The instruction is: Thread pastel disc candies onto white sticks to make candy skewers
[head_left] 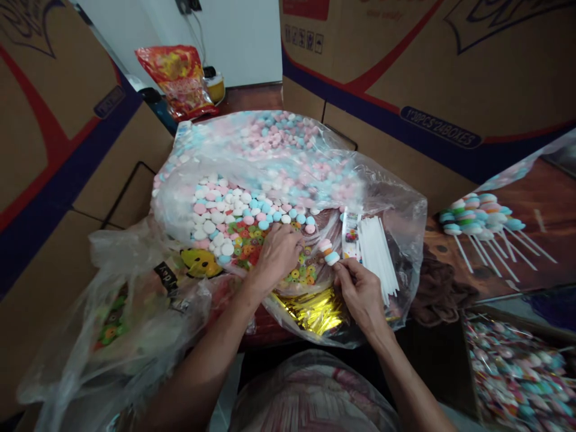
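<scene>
My right hand (360, 291) pinches the stick end of a candy skewer (329, 252), threaded with pink, white and blue marshmallows and an orange ring. Over the gummy rings (245, 243), my left hand (281, 249) reaches down with its fingers curled together; what they hold, if anything, is hidden. Pink, white and blue marshmallows (220, 210) lie heaped just beyond it, partly under clear plastic. White sticks (378, 258) lie in a bundle to the right of my right hand. Gold twist ties (317, 312) are piled between my wrists.
Finished candy skewers (483, 216) lie together on the right. Below them, a box holds many wrapped candies (517, 372). Large cartons (405, 78) stand behind and at the left. A plastic bag (130, 336) covers the front left; a red packet (177, 81) stands behind.
</scene>
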`<control>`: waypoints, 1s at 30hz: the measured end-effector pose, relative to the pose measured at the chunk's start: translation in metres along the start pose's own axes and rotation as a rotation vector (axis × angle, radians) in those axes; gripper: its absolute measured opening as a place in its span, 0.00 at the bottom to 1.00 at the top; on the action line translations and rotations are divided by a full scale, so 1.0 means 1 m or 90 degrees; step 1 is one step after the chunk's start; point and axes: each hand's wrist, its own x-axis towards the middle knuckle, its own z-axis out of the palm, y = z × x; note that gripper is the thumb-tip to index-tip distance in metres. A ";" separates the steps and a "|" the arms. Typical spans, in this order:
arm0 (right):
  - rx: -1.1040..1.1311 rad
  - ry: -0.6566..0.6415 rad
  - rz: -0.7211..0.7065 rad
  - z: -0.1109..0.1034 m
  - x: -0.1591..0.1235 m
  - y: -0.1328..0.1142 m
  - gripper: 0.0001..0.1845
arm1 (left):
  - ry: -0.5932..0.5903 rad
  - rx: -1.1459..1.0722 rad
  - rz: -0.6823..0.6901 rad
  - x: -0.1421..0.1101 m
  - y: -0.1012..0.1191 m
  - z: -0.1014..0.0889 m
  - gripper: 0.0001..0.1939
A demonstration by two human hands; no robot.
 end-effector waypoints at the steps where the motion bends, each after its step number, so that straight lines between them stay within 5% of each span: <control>1: -0.002 0.000 -0.003 0.000 0.000 0.000 0.15 | -0.006 0.026 0.002 -0.001 0.003 0.001 0.08; 11: -0.001 0.005 -0.014 0.000 -0.002 0.000 0.15 | -0.050 0.219 0.030 -0.010 0.025 0.000 0.15; 19: -0.007 0.006 -0.020 0.001 -0.003 0.003 0.15 | -0.024 0.139 0.038 -0.014 0.020 0.004 0.14; 22: 0.001 0.004 -0.024 0.001 -0.003 0.003 0.15 | 0.020 0.012 -0.008 -0.013 0.018 0.006 0.08; 26: 0.068 0.003 -0.037 0.003 -0.004 0.001 0.14 | 0.113 -0.384 -0.123 -0.008 0.013 0.006 0.02; 30: 0.118 0.002 -0.070 0.007 -0.006 0.000 0.15 | 0.151 -0.738 -0.203 -0.006 0.012 0.005 0.12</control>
